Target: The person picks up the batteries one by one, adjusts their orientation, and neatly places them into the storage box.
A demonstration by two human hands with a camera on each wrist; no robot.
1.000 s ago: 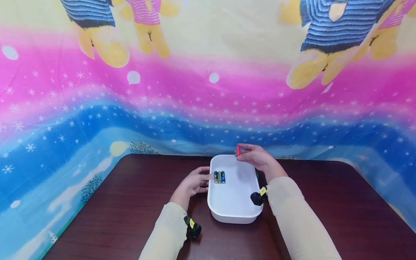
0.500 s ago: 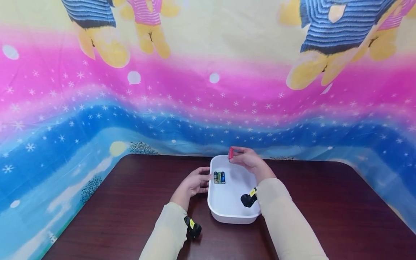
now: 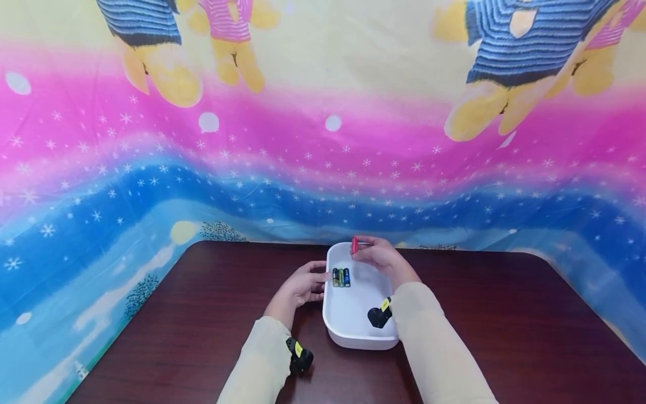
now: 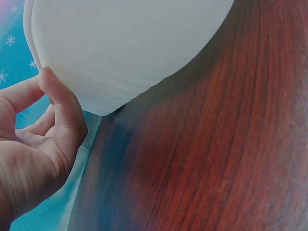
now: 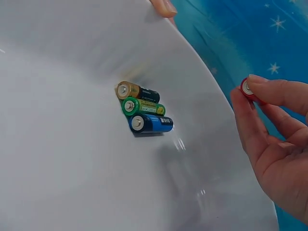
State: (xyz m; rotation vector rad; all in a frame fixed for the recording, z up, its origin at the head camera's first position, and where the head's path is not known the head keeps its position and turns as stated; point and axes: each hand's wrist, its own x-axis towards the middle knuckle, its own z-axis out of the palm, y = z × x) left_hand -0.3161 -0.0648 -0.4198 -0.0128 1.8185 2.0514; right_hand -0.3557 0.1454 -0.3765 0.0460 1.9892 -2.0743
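A rectangular white tray (image 3: pixel 348 317) with rounded corners and raised walls stands on a dark red-brown wood-grain table (image 3: pixel 202 320). Left hand (image 3: pixel 300 285): grips the tray at the rim of its left long side, one digit tip lapped over the edge, the remaining fingers bent outside the wall.

Right hand (image 3: pixel 379 256): pinches a small red cylindrical battery (image 3: pixel 354 246) between thumb and fingertips. The red battery is held above the far end of the tray, clear of the tray floor; one silver end faces the right wrist camera.

Three cylindrical batteries lie on the tray floor near the left wall, side by side in a touching row. Sequence from the left wall inward: black-and-gold battery (image 5: pixel 138 91), green battery (image 5: pixel 144 107), blue-and-black battery (image 5: pixel 152 123). Their silver ends face the near end of the tray.

Both forearms wear cream sleeves (image 3: pixel 259 356); each wrist carries a black camera (image 3: pixel 301 359) with a yellow label. Behind the table, from where I stand, hangs a printed fabric backdrop (image 3: pixel 282 146) in cream, pink and blue, with white snowflakes.
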